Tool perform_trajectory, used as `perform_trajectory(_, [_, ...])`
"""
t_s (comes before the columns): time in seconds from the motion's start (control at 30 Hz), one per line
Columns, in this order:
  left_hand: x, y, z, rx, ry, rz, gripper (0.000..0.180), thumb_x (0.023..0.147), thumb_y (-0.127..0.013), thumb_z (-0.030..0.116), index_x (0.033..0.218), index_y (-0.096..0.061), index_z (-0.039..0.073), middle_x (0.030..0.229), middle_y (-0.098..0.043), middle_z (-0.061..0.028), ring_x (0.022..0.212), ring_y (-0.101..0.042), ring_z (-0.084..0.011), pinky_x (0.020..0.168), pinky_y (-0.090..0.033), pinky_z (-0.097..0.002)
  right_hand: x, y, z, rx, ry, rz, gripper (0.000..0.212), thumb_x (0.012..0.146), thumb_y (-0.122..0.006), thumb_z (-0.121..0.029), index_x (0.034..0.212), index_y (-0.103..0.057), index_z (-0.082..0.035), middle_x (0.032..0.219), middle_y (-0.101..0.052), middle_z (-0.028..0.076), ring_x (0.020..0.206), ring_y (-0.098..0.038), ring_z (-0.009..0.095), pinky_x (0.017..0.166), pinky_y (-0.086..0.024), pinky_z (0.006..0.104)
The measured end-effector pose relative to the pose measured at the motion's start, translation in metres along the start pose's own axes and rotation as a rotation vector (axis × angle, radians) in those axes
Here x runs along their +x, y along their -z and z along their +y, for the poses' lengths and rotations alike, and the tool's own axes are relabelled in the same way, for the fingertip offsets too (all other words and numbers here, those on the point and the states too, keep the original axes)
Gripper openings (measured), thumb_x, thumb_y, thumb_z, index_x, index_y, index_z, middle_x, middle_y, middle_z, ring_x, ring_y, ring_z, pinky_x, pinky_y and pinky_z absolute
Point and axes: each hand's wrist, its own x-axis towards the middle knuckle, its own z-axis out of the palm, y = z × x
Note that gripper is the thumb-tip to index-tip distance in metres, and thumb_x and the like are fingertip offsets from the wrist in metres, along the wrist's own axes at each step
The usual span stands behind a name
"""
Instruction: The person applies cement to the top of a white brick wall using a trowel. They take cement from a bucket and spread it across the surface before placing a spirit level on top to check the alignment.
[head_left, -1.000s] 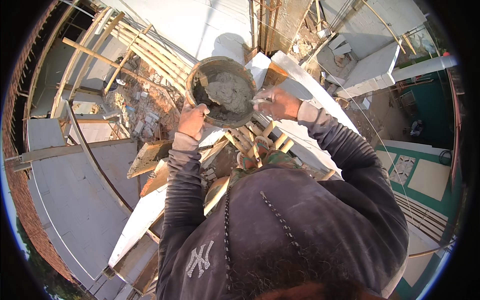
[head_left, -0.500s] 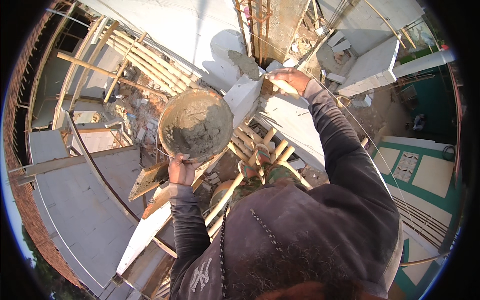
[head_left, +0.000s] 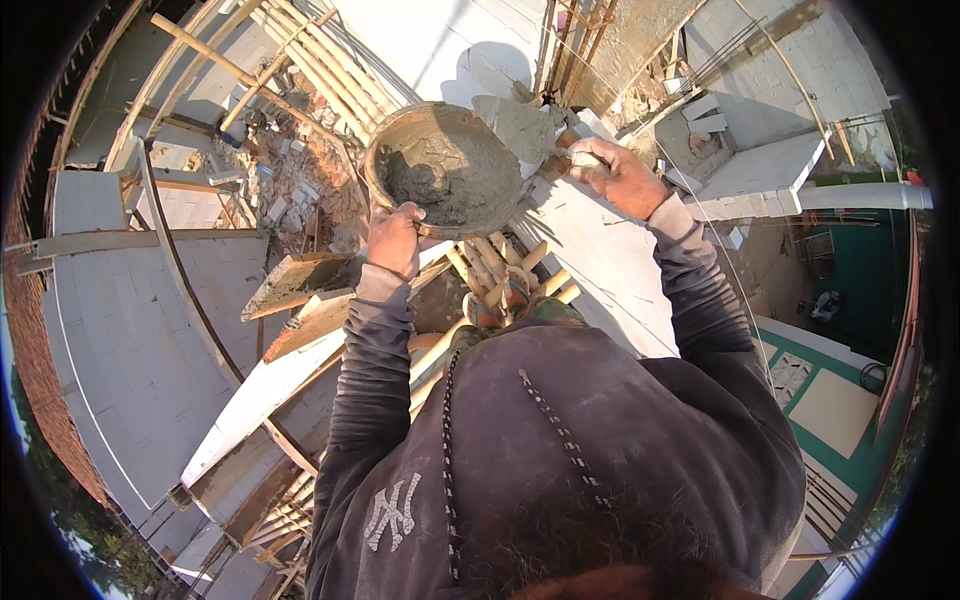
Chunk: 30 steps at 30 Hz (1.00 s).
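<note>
My left hand (head_left: 394, 240) is closed on the near left rim of a round bucket (head_left: 372, 172), tilted so its mouth shows. Wet grey mortar (head_left: 450, 180) lies inside, heaped unevenly. In my right hand (head_left: 628, 182) is the pale handle of a trowel, the fingers wrapped round it. The trowel's grey, mortar-smeared blade (head_left: 522, 128) reaches left to the bucket's right rim; whether it touches the rim I cannot tell. Beneath the right hand runs the top of a white block wall (head_left: 590, 255).
Below my feet (head_left: 512, 290) are bamboo poles (head_left: 478, 262). Upright rusty rebar (head_left: 578, 45) stands beyond the trowel. A thin string (head_left: 735, 265) runs past my right arm. Rough boards (head_left: 290, 285) lie left of the bucket, with rubble (head_left: 300, 170) farther below.
The view has shifted. The bucket sits farther forward and closer to the trowel. My right hand has come back slightly, and the trowel's blade now shows beside the bucket's rim.
</note>
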Motion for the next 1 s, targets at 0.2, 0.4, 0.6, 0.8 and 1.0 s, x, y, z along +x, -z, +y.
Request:
perform_trajectory(0.2, [-0.013,-0.012,-0.015,-0.136,0.078,0.029,0.037,0.067,-0.088,0.011,0.097,-0.067,0.006,0.083,-0.068,-0.0107,0.081,-0.065,-0.0301,0.077,-0.054,-0.0407,-0.007,-0.005,0.076,0.178,-0.428,0.129,0.040,0.097,-0.066,-0.031,0.125,-0.061,-0.003,0.082,-0.062,0.008,0.056,-0.058,0.015,0.049,-0.049,0.0303])
perform_trajectory(0.4, [-0.024,-0.026,-0.048,-0.656,0.195,0.049,0.043,0.060,-0.093,0.023,0.092,-0.068,0.008,0.084,-0.070,-0.0132,0.092,-0.062,-0.0401,0.083,-0.051,-0.0454,0.056,0.005,0.137,0.507,-0.544,0.018,0.039,0.097,-0.066,-0.037,0.120,-0.065,-0.006,0.086,-0.067,0.011,0.060,-0.063,0.019,0.049,-0.053,0.0338])
perform_trajectory(0.6, [-0.018,-0.019,-0.035,-0.475,0.178,0.035,0.031,0.066,-0.088,0.013,0.089,-0.068,0.005,0.085,-0.069,-0.0148,0.090,-0.062,-0.0384,0.082,-0.051,-0.0451,0.062,0.053,0.159,0.244,-0.597,0.102,0.041,0.092,-0.074,-0.043,0.105,-0.068,-0.005,0.080,-0.066,0.011,0.059,-0.063,0.023,0.050,-0.052,0.0370])
perform_trajectory(0.8, [0.000,0.013,0.018,-0.220,0.159,-0.042,0.029,0.066,-0.086,0.006,0.090,-0.069,0.005,0.086,-0.067,-0.0136,0.086,-0.064,-0.0323,0.079,-0.052,-0.0399,0.035,0.045,0.149,0.326,-0.583,0.209,0.041,0.093,-0.073,-0.042,0.109,-0.067,-0.005,0.075,-0.064,0.010,0.052,-0.059,0.021,0.045,-0.049,0.0369])
perform_trajectory(1.0, [-0.001,-0.004,0.000,-0.162,0.000,0.023,0.023,0.072,-0.080,0.002,0.092,-0.069,0.004,0.081,-0.066,-0.0143,0.079,-0.066,-0.0311,0.076,-0.054,-0.0393,-0.001,0.003,0.092,-0.067,-0.388,0.268,0.045,0.095,-0.067,-0.031,0.130,-0.063,-0.004,0.081,-0.066,0.013,0.063,-0.065,0.023,0.056,-0.053,0.0386])
